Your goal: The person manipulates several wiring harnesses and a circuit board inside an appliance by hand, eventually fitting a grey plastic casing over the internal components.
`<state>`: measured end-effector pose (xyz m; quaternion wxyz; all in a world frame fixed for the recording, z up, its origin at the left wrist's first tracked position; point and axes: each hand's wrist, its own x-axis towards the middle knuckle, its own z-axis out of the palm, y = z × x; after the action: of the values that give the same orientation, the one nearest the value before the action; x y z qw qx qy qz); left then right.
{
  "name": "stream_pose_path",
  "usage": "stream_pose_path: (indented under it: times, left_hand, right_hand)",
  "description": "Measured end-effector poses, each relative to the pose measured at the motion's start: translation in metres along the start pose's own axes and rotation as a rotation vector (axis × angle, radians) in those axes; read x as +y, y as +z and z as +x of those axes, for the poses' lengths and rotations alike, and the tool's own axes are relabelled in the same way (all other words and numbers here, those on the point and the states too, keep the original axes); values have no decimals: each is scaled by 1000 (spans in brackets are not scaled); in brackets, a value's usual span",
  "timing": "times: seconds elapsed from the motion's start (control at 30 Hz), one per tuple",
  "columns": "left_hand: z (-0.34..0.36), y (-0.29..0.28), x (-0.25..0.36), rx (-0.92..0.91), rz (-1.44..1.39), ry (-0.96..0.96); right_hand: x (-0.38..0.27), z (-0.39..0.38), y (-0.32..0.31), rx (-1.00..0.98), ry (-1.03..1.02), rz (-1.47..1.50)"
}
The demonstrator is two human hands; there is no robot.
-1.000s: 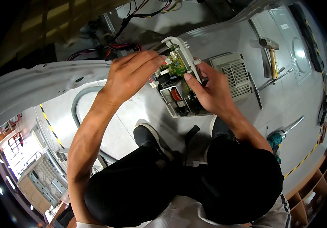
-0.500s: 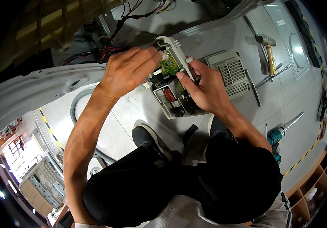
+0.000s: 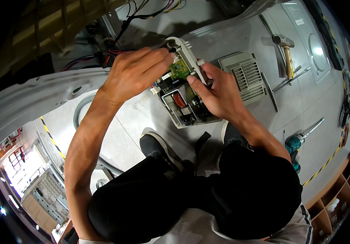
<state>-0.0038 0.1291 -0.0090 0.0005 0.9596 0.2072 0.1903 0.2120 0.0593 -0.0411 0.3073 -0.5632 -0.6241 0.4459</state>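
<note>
The left hand (image 3: 136, 73) is bent over the upper left edge of an opened, light grey plastic electrical device (image 3: 185, 90); its fingertips are brought to a green printed circuit board (image 3: 179, 70), but whether anything is pinched there cannot be told, since the fingers are partly hidden. By the right hand (image 3: 220, 87), the device is gripped at its right side, with the thumb laid along the inner edge of a pale plastic rim (image 3: 188, 55) and the other fingers wrapped around the outside.

The device is held tilted between the two hands, above a pale grey tiled floor (image 3: 132, 118) and ahead of the feet; whether its lower end is supported by the floor cannot be made out. Inside it, below the board, a red coil (image 3: 178, 100) is exposed.

Just beyond the right hand, a grey slatted plastic cover (image 3: 248, 79) is laid on the floor. Farther right, a hammer with a wooden handle (image 3: 289, 61) is seen, and nearer the right knee, a teal and black power drill (image 3: 294, 144) is placed. Above the left hand, dark and coloured wires (image 3: 131, 22) are hung near a curved, pale metal panel (image 3: 40, 91).
</note>
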Motion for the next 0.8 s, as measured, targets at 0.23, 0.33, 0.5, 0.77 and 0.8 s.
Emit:
stream_pose_path:
  times: [0.23,0.33,0.5,0.77,0.8]
  left_hand:
    - [4,-3,-2,-103,38,44]
    - [5,-4,-3,-128,40,39]
    - [11,-4,-7,-204,10,34]
    - [16,-5,-6,-277,37,-5]
    - [14,-3,-6,-259,36,-10]
  right_hand:
    - [3,0,1,-10,40,38]
    - [2,1,-1,-26,61,83]
    - [9,1,3,-53,156,195]
    - [14,3,6,-33,124,211]
    - [13,2,6,-42,134,199]
